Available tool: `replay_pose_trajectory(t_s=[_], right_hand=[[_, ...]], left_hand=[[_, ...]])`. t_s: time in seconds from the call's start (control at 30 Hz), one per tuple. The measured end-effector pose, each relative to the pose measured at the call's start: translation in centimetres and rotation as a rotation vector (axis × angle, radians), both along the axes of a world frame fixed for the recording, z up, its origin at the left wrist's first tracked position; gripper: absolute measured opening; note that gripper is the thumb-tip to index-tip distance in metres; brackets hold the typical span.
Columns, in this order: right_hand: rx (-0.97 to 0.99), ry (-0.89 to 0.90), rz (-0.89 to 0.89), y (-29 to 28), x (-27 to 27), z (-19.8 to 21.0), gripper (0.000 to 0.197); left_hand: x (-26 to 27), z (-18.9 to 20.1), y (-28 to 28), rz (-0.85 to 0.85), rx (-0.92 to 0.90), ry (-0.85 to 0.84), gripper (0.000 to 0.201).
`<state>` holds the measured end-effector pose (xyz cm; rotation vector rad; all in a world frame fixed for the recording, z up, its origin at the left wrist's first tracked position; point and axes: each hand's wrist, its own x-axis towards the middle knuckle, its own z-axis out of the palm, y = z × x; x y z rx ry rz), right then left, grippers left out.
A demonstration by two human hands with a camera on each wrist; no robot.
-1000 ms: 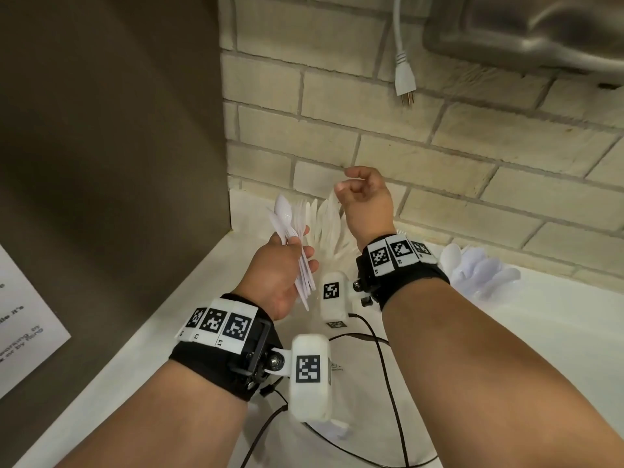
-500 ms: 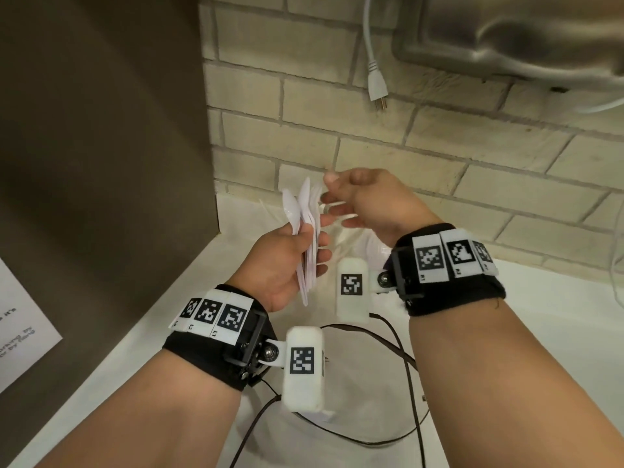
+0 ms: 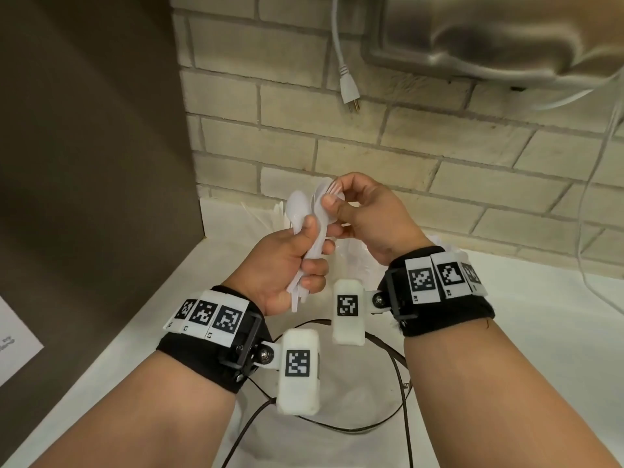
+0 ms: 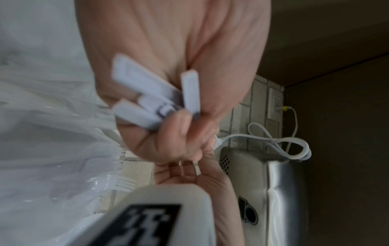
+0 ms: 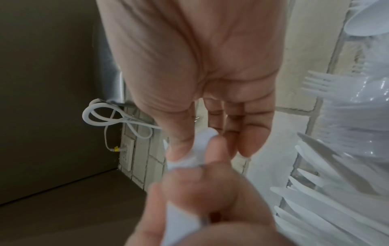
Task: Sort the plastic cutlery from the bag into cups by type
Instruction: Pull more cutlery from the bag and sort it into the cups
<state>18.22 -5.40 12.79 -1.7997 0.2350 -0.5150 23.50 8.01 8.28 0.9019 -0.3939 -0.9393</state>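
Note:
My left hand [image 3: 312,255] grips a bundle of white plastic cutlery [image 3: 300,214] upright above the counter, spoon bowls up. Its handle ends [image 4: 147,99] stick out below the curled fingers in the left wrist view. My right hand [image 3: 332,199] pinches the head of one piece at the top of that bundle between thumb and forefinger. Fork tines [image 3: 335,188] show beside those fingertips. In the right wrist view the pinched white piece [image 5: 201,148] is blurred. Fanned white knives [image 5: 328,186] and forks [image 5: 320,83] stand in clear plastic to the right.
A white counter [image 3: 540,332] meets a brick wall [image 3: 405,146]. A brown panel [image 3: 84,163] closes the left side. A steel dispenser [image 3: 489,35] hangs at the top right, with a loose white plug [image 3: 351,92] beside it. Black cables [image 3: 401,383] lie under my wrists.
My right hand has come down and left from near the wall to the top of the bundle and now pinches a piece there. The left hand still holds the bundle.

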Motion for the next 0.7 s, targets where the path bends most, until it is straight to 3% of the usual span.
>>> replay_pose_trajectory(t_s=[0.1,0.23,0.33,0.57,0.7], right_hand=[[0.059,0.011,0.004,0.1,-0.2,0.2,0.016],[0.121,0.034,-0.05,0.0,-0.2,0.0,0.012],[0.131,0.041,-0.079,-0.1,-0.2,0.0,0.008],[-0.088,-0.013,-0.21,-2.2,-1.4,0.8,0.018],[-0.186,-0.115,-0.417,-4.8,-2.3,0.9,0.022]], left_hand=[[-0.4,0.0,-0.3,0.116,0.086,-0.101,0.027],[-0.3,-0.2,-0.3,0.19,0.199,-0.233,0.028],[-0.2,-0.3,-0.2,0.18,0.191,-0.213,0.029],[0.4,-0.6,0.0,0.14,0.159,-0.116,0.019],[0.6,-0.7,0.0,0.209,0.194,-0.08,0.022]])
